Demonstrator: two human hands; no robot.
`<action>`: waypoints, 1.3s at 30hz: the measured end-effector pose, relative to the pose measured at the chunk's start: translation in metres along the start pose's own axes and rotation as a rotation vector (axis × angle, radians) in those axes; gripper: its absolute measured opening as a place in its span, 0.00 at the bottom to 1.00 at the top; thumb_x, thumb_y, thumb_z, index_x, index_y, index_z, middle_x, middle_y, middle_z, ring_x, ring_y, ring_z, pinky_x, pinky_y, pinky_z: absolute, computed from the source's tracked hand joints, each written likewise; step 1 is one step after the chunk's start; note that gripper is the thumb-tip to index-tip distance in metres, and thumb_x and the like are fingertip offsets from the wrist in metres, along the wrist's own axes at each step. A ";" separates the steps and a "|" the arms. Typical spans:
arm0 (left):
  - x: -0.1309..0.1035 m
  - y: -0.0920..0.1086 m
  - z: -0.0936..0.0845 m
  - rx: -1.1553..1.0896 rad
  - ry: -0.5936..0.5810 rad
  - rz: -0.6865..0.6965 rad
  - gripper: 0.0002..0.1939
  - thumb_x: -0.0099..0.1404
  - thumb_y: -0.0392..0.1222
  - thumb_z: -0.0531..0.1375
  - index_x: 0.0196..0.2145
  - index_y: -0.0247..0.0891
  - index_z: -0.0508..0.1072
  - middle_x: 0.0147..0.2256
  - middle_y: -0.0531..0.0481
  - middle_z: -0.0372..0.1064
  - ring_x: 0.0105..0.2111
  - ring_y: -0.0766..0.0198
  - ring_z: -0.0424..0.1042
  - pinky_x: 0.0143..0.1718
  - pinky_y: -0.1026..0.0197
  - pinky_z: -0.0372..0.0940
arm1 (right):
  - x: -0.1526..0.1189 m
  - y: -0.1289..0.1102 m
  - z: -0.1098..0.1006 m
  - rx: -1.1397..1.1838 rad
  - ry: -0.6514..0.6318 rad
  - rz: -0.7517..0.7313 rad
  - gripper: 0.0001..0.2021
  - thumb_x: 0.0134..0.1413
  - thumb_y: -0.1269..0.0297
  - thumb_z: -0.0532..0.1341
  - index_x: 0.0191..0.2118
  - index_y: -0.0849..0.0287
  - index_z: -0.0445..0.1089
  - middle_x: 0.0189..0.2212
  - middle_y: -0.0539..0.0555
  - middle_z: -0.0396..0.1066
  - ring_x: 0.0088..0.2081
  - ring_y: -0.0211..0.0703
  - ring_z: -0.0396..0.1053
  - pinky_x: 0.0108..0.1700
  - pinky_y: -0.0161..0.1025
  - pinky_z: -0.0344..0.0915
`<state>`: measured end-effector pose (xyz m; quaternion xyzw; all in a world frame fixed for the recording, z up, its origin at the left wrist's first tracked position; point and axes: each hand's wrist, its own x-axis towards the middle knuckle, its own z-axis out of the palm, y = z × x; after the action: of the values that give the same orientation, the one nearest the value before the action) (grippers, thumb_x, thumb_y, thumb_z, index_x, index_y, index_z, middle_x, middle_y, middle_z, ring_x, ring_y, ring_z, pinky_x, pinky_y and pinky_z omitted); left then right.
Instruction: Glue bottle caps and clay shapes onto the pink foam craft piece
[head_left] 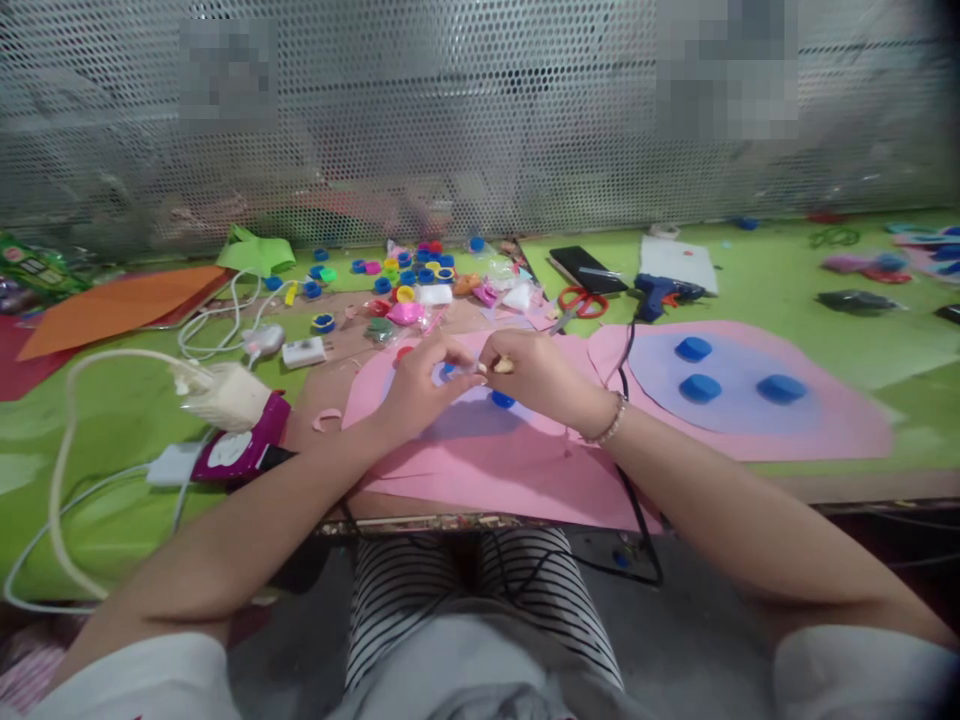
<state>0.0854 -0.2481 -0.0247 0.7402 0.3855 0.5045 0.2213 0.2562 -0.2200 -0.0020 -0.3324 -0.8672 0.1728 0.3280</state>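
Observation:
My left hand (pixel 426 385) and my right hand (pixel 531 372) meet above a pink paper sheet (pixel 510 470). The fingertips of both are pinched together around something small and whitish, too small to name. A beige bit (pixel 504 366) shows at the curled fingers of my right hand. Beneath my hands lies a lilac paper piece (pixel 469 425) on the pink sheet, partly covered by them. A blue bottle cap (pixel 503 399) rests on it under my right hand, and a red cap (pixel 405 354) sits near the left thumb side.
To the right, three blue caps (pixel 700 388) sit on another lilac-and-pink paper shape (pixel 855 430). Behind are red scissors (pixel 583 302), a blue glue gun (pixel 664 294), a black phone (pixel 587 270) and many loose caps (pixel 427 275). A purple power strip (pixel 244 445) with cables stands left.

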 end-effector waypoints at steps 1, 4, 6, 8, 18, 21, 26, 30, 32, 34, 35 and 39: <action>0.000 0.001 0.000 -0.013 -0.006 -0.027 0.05 0.55 0.40 0.62 0.29 0.38 0.69 0.29 0.52 0.67 0.31 0.69 0.65 0.35 0.63 0.62 | 0.000 0.000 0.000 0.005 -0.003 0.000 0.05 0.45 0.74 0.60 0.23 0.60 0.65 0.23 0.49 0.66 0.26 0.34 0.62 0.29 0.33 0.56; 0.001 0.002 -0.002 -0.089 -0.020 -0.127 0.05 0.55 0.40 0.62 0.28 0.37 0.70 0.28 0.52 0.68 0.30 0.69 0.66 0.34 0.63 0.62 | 0.000 -0.002 -0.001 0.039 -0.014 0.037 0.05 0.45 0.72 0.61 0.23 0.60 0.65 0.23 0.49 0.67 0.26 0.34 0.61 0.29 0.33 0.56; 0.002 0.002 -0.003 -0.151 -0.033 -0.203 0.05 0.54 0.41 0.62 0.27 0.37 0.71 0.27 0.52 0.69 0.29 0.68 0.66 0.33 0.63 0.62 | 0.001 -0.002 -0.001 0.077 -0.022 0.074 0.05 0.46 0.69 0.62 0.23 0.60 0.65 0.22 0.49 0.67 0.25 0.34 0.61 0.28 0.33 0.56; 0.003 0.002 -0.003 -0.204 -0.041 -0.264 0.06 0.54 0.43 0.62 0.27 0.38 0.71 0.26 0.52 0.69 0.28 0.69 0.66 0.32 0.63 0.62 | 0.002 -0.001 -0.002 0.138 -0.039 0.093 0.07 0.46 0.66 0.62 0.23 0.60 0.66 0.22 0.49 0.66 0.25 0.34 0.60 0.27 0.34 0.56; 0.007 -0.001 -0.009 -0.265 -0.052 -0.335 0.05 0.55 0.43 0.62 0.25 0.40 0.72 0.26 0.52 0.71 0.27 0.68 0.67 0.31 0.61 0.65 | 0.007 -0.003 -0.008 0.388 -0.130 0.246 0.10 0.39 0.62 0.65 0.26 0.62 0.67 0.21 0.47 0.63 0.23 0.32 0.58 0.25 0.33 0.55; 0.007 0.001 -0.009 -0.263 -0.071 -0.326 0.06 0.55 0.44 0.61 0.26 0.40 0.73 0.26 0.52 0.71 0.26 0.68 0.67 0.31 0.61 0.65 | 0.008 0.002 -0.009 0.449 -0.152 0.243 0.12 0.39 0.59 0.66 0.27 0.62 0.67 0.20 0.47 0.61 0.22 0.31 0.56 0.24 0.33 0.53; 0.007 0.007 -0.010 -0.235 -0.054 -0.324 0.07 0.55 0.45 0.61 0.26 0.39 0.72 0.25 0.52 0.70 0.26 0.68 0.66 0.30 0.61 0.64 | 0.008 0.010 -0.011 0.520 -0.178 0.141 0.13 0.44 0.57 0.63 0.29 0.63 0.67 0.21 0.47 0.59 0.23 0.31 0.54 0.24 0.32 0.51; 0.006 0.006 -0.008 -0.248 -0.045 -0.331 0.06 0.56 0.43 0.60 0.26 0.40 0.72 0.25 0.52 0.70 0.26 0.68 0.66 0.30 0.61 0.64 | 0.006 0.011 -0.010 0.439 -0.150 0.069 0.11 0.50 0.58 0.60 0.28 0.62 0.66 0.22 0.47 0.59 0.23 0.31 0.54 0.24 0.32 0.52; 0.006 0.004 -0.007 -0.265 -0.028 -0.329 0.05 0.57 0.43 0.60 0.27 0.40 0.73 0.26 0.52 0.71 0.26 0.68 0.67 0.30 0.61 0.65 | 0.006 0.010 -0.009 0.361 -0.113 0.039 0.11 0.51 0.59 0.59 0.27 0.61 0.65 0.21 0.47 0.59 0.23 0.31 0.54 0.25 0.32 0.52; 0.006 0.003 -0.006 -0.271 -0.016 -0.333 0.05 0.57 0.42 0.60 0.28 0.40 0.73 0.27 0.52 0.71 0.27 0.67 0.68 0.31 0.60 0.65 | 0.005 0.009 -0.007 0.304 -0.069 -0.001 0.09 0.53 0.60 0.58 0.27 0.61 0.65 0.22 0.47 0.60 0.24 0.32 0.55 0.26 0.32 0.53; 0.006 0.003 -0.006 -0.273 -0.014 -0.336 0.04 0.56 0.42 0.60 0.28 0.40 0.73 0.27 0.52 0.71 0.27 0.67 0.68 0.31 0.60 0.65 | 0.005 0.009 -0.007 0.286 -0.051 -0.024 0.09 0.53 0.61 0.57 0.27 0.60 0.64 0.22 0.47 0.60 0.24 0.32 0.55 0.26 0.32 0.53; 0.006 0.004 -0.005 -0.299 -0.030 -0.363 0.04 0.56 0.41 0.60 0.26 0.40 0.72 0.25 0.52 0.71 0.26 0.67 0.68 0.30 0.60 0.65 | 0.004 0.009 -0.007 0.244 -0.037 -0.105 0.06 0.54 0.66 0.56 0.28 0.60 0.64 0.21 0.47 0.61 0.24 0.33 0.56 0.28 0.32 0.54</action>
<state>0.0832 -0.2465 -0.0161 0.6250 0.4300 0.4967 0.4215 0.2627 -0.2104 0.0005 -0.2411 -0.8618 0.2657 0.3585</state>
